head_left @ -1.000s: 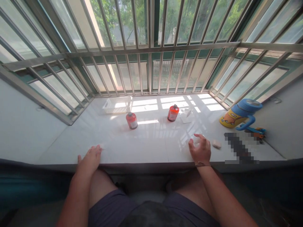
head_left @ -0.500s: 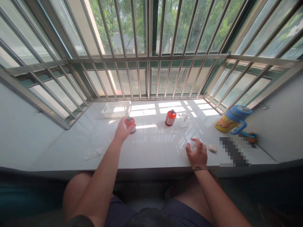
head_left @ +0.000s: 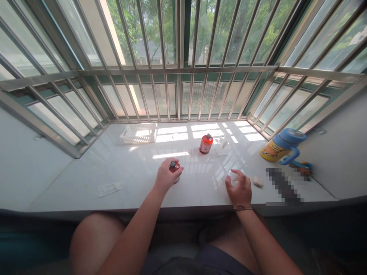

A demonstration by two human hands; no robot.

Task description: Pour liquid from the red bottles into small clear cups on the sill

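My left hand (head_left: 164, 175) is closed around a small red bottle (head_left: 174, 168) with a black cap, near the middle of the white ledge (head_left: 186, 194). The fingers cover part of its body. A second red bottle (head_left: 206, 145), with a pale label and dark cap, stands upright farther back. My right hand (head_left: 240, 189) rests at the right with thumb and fingers curved around a clear, see-through object (head_left: 233, 178), whose kind I cannot make out. Just right of that hand lies a small beige lump (head_left: 258, 181).
A white perforated basket (head_left: 139, 134) sits at the back left. Flat clear wrappers lie front left (head_left: 110, 188) and behind my right hand (head_left: 222, 149). At right stand a blue-and-yellow mug (head_left: 282, 145) and a blurred-out dark item (head_left: 285, 186). Metal bars (head_left: 180, 69) line the window.
My left hand has brought the red bottle toward me and to the right, from near the basket to mid-ledge. My right hand has barely moved.
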